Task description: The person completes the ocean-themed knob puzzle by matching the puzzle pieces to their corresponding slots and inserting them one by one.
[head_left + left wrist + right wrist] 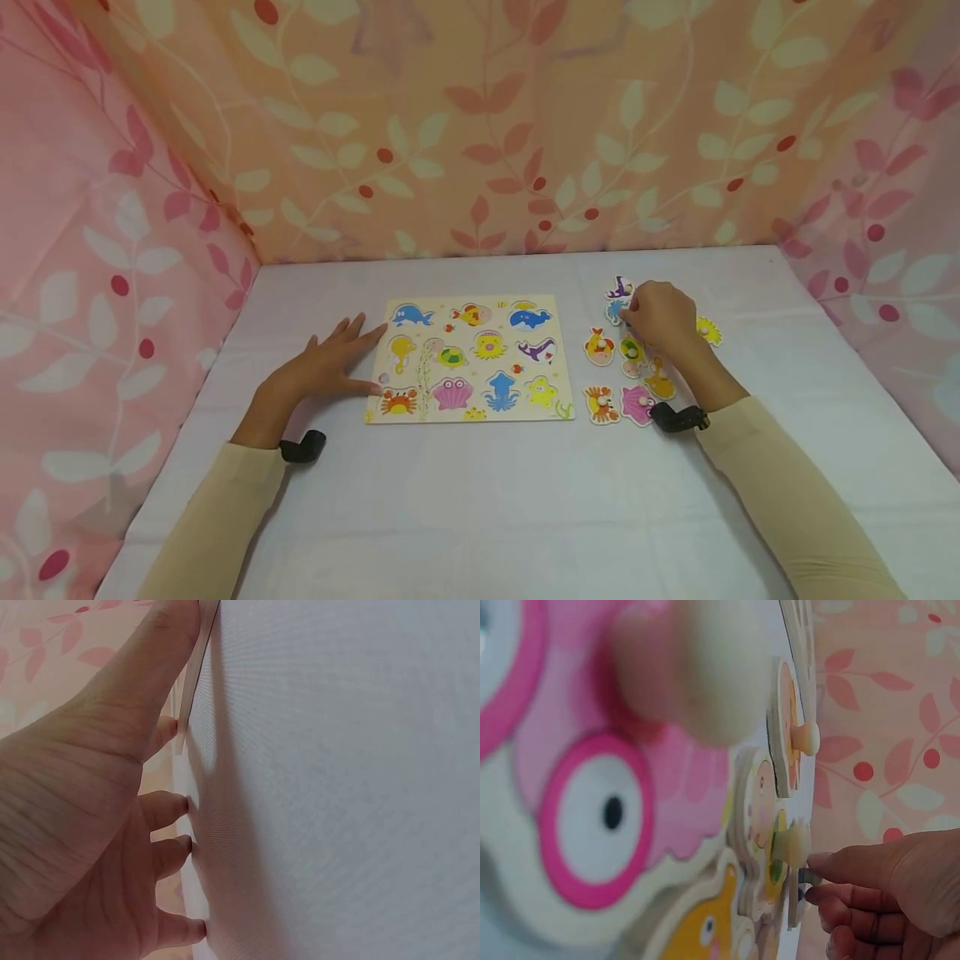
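A wooden peg puzzle board (pixel 450 418) with sea-animal pictures lies on the white table. My left hand (pixel 330 362) is spread at its left side, thumb and index finger touching the edge; in the left wrist view, the other fingertips rest on the cloth. To the board's right, my right hand (pixel 663 317) pinches the knob of a blue puzzle piece (pixel 615 312), partly hidden by the fingers. Close by are a purple piece (pixel 619 287), a fish piece (pixel 599 347) and a turtle piece (pixel 632 354). The right wrist view shows thumb and index finger (pixel 855 862) together just beyond the turtle piece's knob.
Nearer me lie a crab piece (pixel 602 404), a pink shell piece (pixel 637 404) and an orange-yellow piece (pixel 660 381). A yellow piece (pixel 708 331) sits right of the right hand. Leaf-patterned cloth (pixel 487 125) walls the table at the back and sides.
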{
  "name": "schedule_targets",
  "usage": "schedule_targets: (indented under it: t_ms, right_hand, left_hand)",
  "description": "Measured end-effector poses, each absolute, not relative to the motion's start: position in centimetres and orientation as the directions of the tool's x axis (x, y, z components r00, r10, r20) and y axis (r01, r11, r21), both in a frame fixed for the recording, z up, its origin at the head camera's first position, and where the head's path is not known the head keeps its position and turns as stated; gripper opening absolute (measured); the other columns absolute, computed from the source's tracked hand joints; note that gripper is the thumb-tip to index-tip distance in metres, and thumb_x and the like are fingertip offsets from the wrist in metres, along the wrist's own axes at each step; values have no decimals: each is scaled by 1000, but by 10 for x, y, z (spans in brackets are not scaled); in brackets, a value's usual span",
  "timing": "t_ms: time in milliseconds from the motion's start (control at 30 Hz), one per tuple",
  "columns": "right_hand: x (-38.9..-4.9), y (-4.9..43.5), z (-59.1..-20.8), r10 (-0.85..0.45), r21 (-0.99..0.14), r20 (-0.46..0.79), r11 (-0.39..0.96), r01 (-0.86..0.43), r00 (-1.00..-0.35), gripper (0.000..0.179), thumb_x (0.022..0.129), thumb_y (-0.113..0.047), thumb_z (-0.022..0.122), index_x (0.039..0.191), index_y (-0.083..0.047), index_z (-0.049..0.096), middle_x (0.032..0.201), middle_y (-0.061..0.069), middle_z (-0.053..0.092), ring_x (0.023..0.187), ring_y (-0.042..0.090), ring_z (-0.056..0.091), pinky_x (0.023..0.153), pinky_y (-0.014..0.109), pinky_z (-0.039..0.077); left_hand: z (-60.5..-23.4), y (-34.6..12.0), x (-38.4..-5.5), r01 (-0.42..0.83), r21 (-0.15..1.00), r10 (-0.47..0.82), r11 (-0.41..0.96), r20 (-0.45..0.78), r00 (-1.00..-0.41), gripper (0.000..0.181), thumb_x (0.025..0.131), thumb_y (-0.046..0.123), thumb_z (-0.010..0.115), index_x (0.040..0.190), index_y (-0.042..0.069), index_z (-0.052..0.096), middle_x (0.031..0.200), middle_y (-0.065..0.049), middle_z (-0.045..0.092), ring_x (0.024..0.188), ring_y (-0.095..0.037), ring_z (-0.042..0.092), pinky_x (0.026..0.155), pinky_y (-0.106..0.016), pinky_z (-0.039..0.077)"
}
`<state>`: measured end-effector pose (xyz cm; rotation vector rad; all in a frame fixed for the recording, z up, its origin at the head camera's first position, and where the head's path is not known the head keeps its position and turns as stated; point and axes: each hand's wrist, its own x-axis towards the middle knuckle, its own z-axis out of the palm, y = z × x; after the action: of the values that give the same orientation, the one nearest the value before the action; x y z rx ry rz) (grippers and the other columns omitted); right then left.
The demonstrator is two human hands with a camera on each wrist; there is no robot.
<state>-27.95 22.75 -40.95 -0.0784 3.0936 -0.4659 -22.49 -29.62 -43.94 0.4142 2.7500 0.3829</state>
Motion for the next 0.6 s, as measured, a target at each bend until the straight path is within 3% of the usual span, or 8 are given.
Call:
schedule_targets:
  t_ms: [233, 600]
  right_hand:
    - [-276, 221, -398, -66, -311, 25, 948, -70, -998, 24, 94, -24, 74, 95, -1, 71, 85, 15, 67, 77, 30, 57, 71, 43, 47]
    - [-258, 195, -388, -197, -317, -4, 930, -185, -980, 21, 92, -24, 75, 99, -4, 75, 85, 9, 69, 77, 26, 57, 66, 39, 50]
  left_hand:
    - [-440, -295, -229, 237, 313, 329, 920, -282, -901, 116, 71, 73, 75, 163, 33, 17, 170, -16, 2, 154, -43, -5, 109, -79, -3]
    - [-442, -299, -229, 253, 313, 344, 916, -283, -895, 118, 71, 76, 74, 164, 31, 16, 170, -18, 2, 154, -44, -5, 108, -81, -2]
